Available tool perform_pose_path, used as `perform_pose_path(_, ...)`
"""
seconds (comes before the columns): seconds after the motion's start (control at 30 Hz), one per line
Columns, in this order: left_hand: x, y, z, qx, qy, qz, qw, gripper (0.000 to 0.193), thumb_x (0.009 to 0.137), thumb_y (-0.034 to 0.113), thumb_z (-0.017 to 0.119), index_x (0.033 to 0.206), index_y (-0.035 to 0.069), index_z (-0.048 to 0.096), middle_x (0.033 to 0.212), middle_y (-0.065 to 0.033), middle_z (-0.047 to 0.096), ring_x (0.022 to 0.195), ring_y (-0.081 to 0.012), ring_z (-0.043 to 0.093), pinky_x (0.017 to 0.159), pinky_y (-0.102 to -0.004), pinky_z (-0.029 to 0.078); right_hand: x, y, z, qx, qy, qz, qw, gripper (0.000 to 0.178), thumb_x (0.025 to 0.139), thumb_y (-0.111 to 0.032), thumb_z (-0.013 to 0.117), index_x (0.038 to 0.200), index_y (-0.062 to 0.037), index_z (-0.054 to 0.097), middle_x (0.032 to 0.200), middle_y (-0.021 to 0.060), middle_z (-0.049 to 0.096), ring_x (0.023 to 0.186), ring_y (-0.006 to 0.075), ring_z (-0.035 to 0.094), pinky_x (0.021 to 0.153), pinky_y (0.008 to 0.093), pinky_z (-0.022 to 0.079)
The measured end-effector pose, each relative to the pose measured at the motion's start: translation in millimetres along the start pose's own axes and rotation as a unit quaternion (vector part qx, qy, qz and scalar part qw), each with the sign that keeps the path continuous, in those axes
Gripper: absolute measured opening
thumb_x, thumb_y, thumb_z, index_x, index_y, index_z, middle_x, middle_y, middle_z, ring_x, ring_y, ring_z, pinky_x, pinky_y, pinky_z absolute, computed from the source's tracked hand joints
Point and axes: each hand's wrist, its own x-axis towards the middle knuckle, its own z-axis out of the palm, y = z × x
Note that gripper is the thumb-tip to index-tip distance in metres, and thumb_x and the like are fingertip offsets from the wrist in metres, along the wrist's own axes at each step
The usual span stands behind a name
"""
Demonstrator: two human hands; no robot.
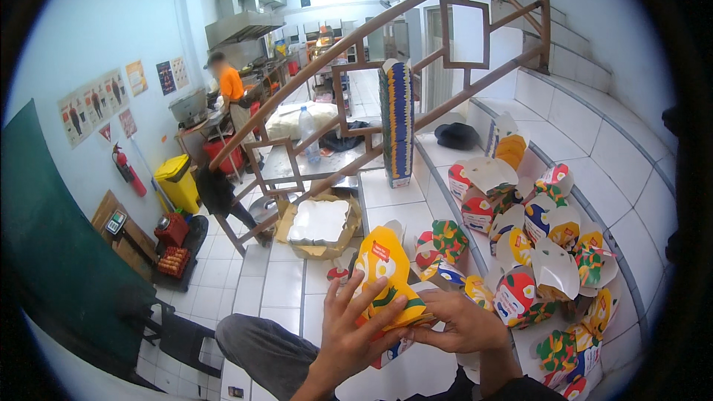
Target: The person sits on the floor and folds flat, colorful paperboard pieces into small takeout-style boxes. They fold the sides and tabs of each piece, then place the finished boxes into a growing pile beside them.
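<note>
Currently my left hand lies spread against the yellow carton while my right hand pinches its lower edge.

Your left hand lays spread fingers against a yellow carton, while your right hand grips its lower right edge. To your right, colourful cartons cover the tiled steps. Ahead, a tall carton stack stands by the brown railing; beyond it, a person in an orange top stands near a counter.
</note>
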Motion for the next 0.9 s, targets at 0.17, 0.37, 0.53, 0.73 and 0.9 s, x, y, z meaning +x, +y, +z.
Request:
perform_pose_path(0.17,-3,3,10,-0.014,0.086,0.016,0.996,0.041,0.077,0.025,0.077,0.115,0.013,0.066,0.126,-0.0085,0.058,0.126,-0.0334,0.047,0.109,-0.0557,0.030,2,-1,5,-0.086,0.056,-0.065,0.993,0.023,0.085,-0.016,0.069,0.102,-0.0025,0.062,0.097,0.0122,0.062,0.104,0.0289,0.058,0.104,0.0454,0.034)
perform_pose_path(0.37,-4,7,15,0.009,0.139,0.013,0.990,0.031,0.078,0.015,0.077,0.108,0.013,0.071,0.112,0.0006,0.067,0.115,-0.0201,0.055,0.106,-0.0475,0.036,2,-2,20,-0.188,0.205,-0.113,0.954,0.022,0.082,-0.012,0.071,0.102,-0.0059,0.063,0.101,0.0108,0.063,0.105,0.0267,0.058,0.103,0.0488,0.034)
perform_pose_path(0.53,-7,4,10,0.039,0.180,0.015,0.983,0.025,0.077,0.014,0.077,0.101,0.013,0.072,0.104,0.0008,0.069,0.109,-0.0209,0.059,0.102,-0.0464,0.041,-4,-9,41,-0.163,0.333,-0.064,0.926,0.031,0.073,-0.005,0.080,0.102,-0.0048,0.067,0.098,0.0135,0.069,0.087,0.0230,0.066,0.082,0.0341,0.052)
perform_pose_path(0.73,-10,1,18,-0.027,0.217,-0.005,0.976,0.027,0.077,0.016,0.079,0.102,0.014,0.071,0.109,0.0010,0.068,0.111,-0.0195,0.058,0.102,-0.0443,0.042,-2,3,45,-0.067,0.299,-0.065,0.950,0.030,0.075,-0.001,0.077,0.102,-0.0043,0.066,0.090,0.0141,0.071,0.081,0.0231,0.070,0.070,0.0305,0.056)
perform_pose_path(0.9,-11,-5,15,-0.003,0.212,0.024,0.977,0.031,0.073,0.016,0.082,0.102,0.015,0.069,0.111,0.0004,0.066,0.115,-0.0204,0.056,0.102,-0.0440,0.043,-5,16,40,-0.047,0.295,-0.131,0.945,0.036,0.075,0.002,0.075,0.108,-0.0072,0.065,0.097,0.0162,0.070,0.090,0.0275,0.070,0.071,0.0336,0.056)
